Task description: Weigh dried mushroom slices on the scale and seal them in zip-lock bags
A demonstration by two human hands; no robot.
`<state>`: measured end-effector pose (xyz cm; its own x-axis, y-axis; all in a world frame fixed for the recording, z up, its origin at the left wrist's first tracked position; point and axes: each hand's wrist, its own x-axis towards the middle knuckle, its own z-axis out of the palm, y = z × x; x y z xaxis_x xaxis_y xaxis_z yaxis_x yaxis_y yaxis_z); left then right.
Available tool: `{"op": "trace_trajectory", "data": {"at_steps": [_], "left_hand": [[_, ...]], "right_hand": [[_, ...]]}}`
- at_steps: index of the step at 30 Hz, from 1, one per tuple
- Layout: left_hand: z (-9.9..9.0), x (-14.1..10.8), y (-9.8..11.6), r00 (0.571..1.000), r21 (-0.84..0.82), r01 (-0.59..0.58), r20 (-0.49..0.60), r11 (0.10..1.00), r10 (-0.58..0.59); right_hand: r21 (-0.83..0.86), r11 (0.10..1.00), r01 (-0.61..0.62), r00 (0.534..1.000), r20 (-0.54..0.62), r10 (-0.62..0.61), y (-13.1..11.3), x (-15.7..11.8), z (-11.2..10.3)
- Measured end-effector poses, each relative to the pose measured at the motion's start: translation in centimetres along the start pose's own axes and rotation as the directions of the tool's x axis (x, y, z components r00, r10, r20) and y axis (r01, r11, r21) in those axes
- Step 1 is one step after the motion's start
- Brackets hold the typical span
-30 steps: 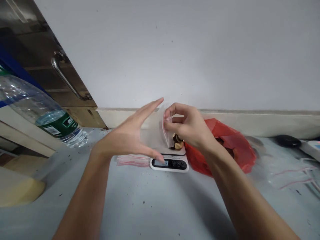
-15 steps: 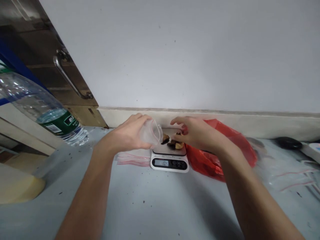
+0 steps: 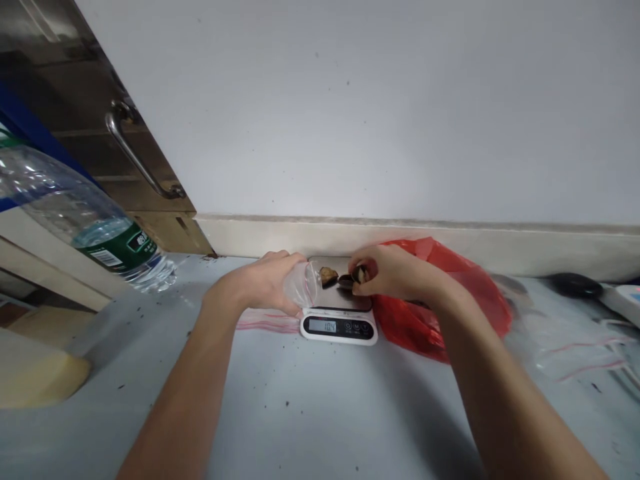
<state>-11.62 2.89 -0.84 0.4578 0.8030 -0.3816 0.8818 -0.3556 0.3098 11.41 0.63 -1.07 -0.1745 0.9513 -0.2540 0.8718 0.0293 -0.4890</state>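
A small white digital scale (image 3: 367, 333) stands in front of me, its display reading about 10.4. On its metal plate lie dark brown dried pieces (image 3: 329, 276), some with paler tan faces; I cannot tell exactly what they are. My left hand (image 3: 267, 283) grips a clear zip-lock bag (image 3: 303, 283) at the plate's left side, the bag's mouth gaping toward the pieces. Over the plate's right side, my right hand (image 3: 383, 270) has thumb and fingers closed around a dark brown dried piece (image 3: 359, 273).
A crumpled red plastic bag (image 3: 450, 333) lies right of the scale. Flat zip-lock bags (image 3: 267, 321) lie to its left, with more clear bags (image 3: 575, 343) at far right. A large water bottle (image 3: 110, 237) is at left. A white wall (image 3: 375, 133) rises behind.
My right hand has closed its fingers on a brown piece at the plate's right. My left hand has moved the zip-lock bag slightly right and down.
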Motion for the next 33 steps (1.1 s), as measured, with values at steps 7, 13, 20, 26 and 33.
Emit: {"op": "trace_trajectory", "data": {"at_steps": [7,13,20,26,33], "left_hand": [[0.4,0.3,0.9,0.995,-0.002,-0.088,-0.044,0.996,0.088],[0.1,-0.1,0.6,0.967,-0.142,-0.208,-0.177,0.968,0.182],[-1.2,-1.5,-0.7,0.969,-0.113,-0.115,-0.230,0.987,0.086],[-0.8,-0.7,-0.9,0.991,-0.043,-0.025,-0.134,0.999,0.019],[-0.8,-0.9,0.1,0.974,-0.115,-0.161,-0.179,0.980,0.139]], "right_hand": [[0.210,0.937,0.278,0.960,-0.092,-0.264,0.0,-0.9,-0.2],[0.517,0.737,0.435,0.900,-0.280,-0.335,-0.9,-0.3,0.5],[0.163,0.880,0.446,0.887,-0.212,-0.410,0.3,2.0,2.7],[0.120,0.910,0.397,0.900,-0.244,-0.361,0.2,2.5,3.0],[0.327,0.710,0.624,0.773,-0.393,-0.498,-0.2,0.7,1.4]]}}
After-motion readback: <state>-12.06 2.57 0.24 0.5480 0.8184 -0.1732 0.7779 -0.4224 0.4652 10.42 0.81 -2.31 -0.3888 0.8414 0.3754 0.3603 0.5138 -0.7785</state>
